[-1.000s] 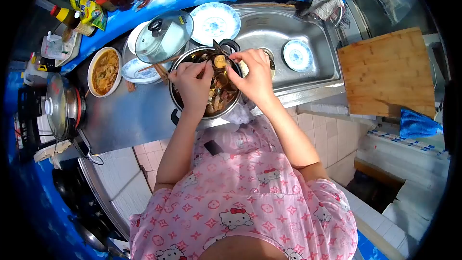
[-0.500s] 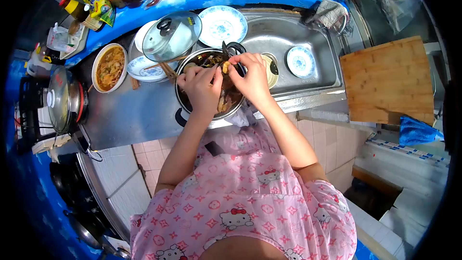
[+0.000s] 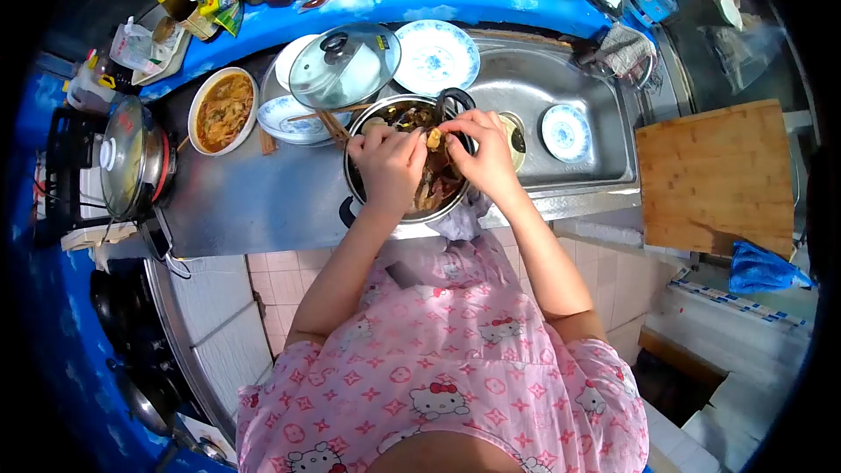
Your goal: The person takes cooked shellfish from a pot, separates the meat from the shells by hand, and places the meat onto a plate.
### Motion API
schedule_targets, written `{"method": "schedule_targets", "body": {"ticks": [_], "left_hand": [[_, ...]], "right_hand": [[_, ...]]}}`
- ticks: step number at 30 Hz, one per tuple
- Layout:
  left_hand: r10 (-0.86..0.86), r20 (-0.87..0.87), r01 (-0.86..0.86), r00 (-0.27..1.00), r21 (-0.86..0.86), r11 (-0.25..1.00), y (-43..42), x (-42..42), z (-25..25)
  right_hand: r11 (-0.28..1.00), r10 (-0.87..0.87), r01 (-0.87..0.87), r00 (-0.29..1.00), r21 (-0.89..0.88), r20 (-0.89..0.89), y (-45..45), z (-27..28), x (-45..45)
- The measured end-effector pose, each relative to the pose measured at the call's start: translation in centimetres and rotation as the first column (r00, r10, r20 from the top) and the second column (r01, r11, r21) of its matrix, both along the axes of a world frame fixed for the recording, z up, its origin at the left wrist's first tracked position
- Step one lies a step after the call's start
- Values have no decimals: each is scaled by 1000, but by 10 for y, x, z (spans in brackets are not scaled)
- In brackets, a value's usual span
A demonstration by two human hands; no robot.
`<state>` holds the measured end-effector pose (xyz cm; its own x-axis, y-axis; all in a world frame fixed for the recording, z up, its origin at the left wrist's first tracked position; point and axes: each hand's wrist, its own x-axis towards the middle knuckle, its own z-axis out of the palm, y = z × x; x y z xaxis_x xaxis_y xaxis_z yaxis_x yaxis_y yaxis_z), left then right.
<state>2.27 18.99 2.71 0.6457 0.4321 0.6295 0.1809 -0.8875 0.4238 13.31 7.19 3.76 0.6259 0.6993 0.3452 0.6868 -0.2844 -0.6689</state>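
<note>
Over a metal pot (image 3: 408,229) of dark mixed food, my left hand (image 3: 385,166) and my right hand (image 3: 484,151) pinch a small yellowish piece of food (image 3: 434,139) between them. Dark food (image 3: 442,184) with shreds and chunks shows below the fingers. The pot's black handle (image 3: 455,102) rises behind my right hand. At the pot's left side lie wooden chopsticks (image 3: 333,127), beside a glass lid (image 3: 345,70) resting on dishes.
A bowl of cooked food (image 3: 223,111) stands left on the steel counter (image 3: 236,210). Behind the pot is a blue-patterned plate (image 3: 437,57). The sink (image 3: 561,70) holds a small plate (image 3: 567,133). A cutting board (image 3: 714,180) is at right, a lidded cooker (image 3: 127,158) at left.
The whole view has shifted, so the counter things appear further right. The yellow piece, shown broadly earlier, now looks smaller between the fingertips of both hands, which have drawn closer together.
</note>
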Motion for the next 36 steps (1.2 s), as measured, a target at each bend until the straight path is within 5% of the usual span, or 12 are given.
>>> {"method": "schedule_targets", "body": {"ticks": [5,16,23,31,35,36], "left_hand": [[39,63,-42,997,45,998,-4,5,0],[26,83,-27,996,14,1000,-2,6,-2],[45,-57,-41,997,62,997,5,-4,-5],[272,-96,-285,958,-443,850,-7,-8,-9],[359,-79,-355,930,-447,821,-15,-10,-7],[374,-80,-367,924,-461,808,-14,-11,-9]], "right_hand": [[994,-47,61,989,96,-140,13,3,-7],[994,-106,103,992,46,71,11,9,-5],[981,-173,182,977,-71,122,-5,18,20],[999,-35,34,992,-13,-118,-14,12,46],[964,-53,-25,959,-266,-280,-22,13,62],[988,-15,-21,974,-155,-227,-23,10,64]]}}
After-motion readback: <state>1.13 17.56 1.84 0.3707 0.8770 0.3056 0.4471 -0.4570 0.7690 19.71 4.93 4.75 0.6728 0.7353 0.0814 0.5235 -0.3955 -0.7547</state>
